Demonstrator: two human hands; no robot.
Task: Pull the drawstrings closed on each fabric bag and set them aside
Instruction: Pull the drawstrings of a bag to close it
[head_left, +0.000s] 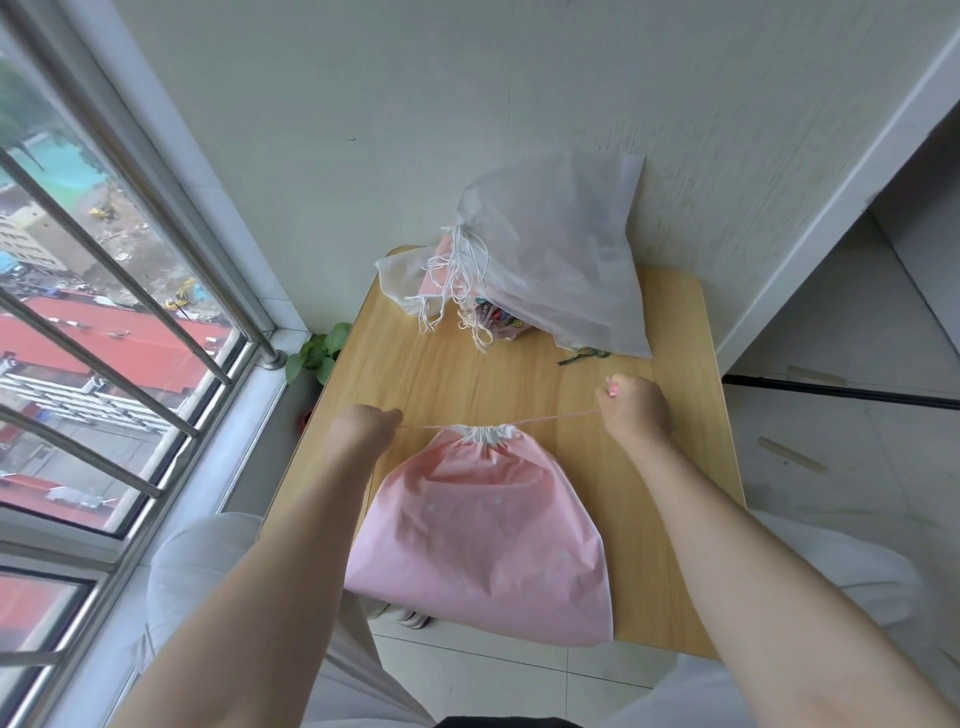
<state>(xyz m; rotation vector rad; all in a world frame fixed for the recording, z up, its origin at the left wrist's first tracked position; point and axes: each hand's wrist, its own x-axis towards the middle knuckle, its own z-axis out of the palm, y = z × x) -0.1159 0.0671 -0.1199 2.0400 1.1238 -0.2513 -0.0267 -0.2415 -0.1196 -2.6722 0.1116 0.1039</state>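
Note:
A pink fabric bag (483, 540) lies flat on the small wooden table (675, 467), its mouth (487, 432) gathered tight at the far end. A thin pink drawstring (561, 417) runs taut out of both sides of the mouth. My left hand (363, 428) grips the left end of the string, left of the mouth. My right hand (636, 405) pinches the right end, pulled out to the right and slightly farther back.
A heap of other fabric bags (550, 260) with loose white cords lies at the table's far end against the wall. A dark green cord (584, 356) lies near it. A barred window (104, 364) is on the left, a small plant (319, 351) beside the table.

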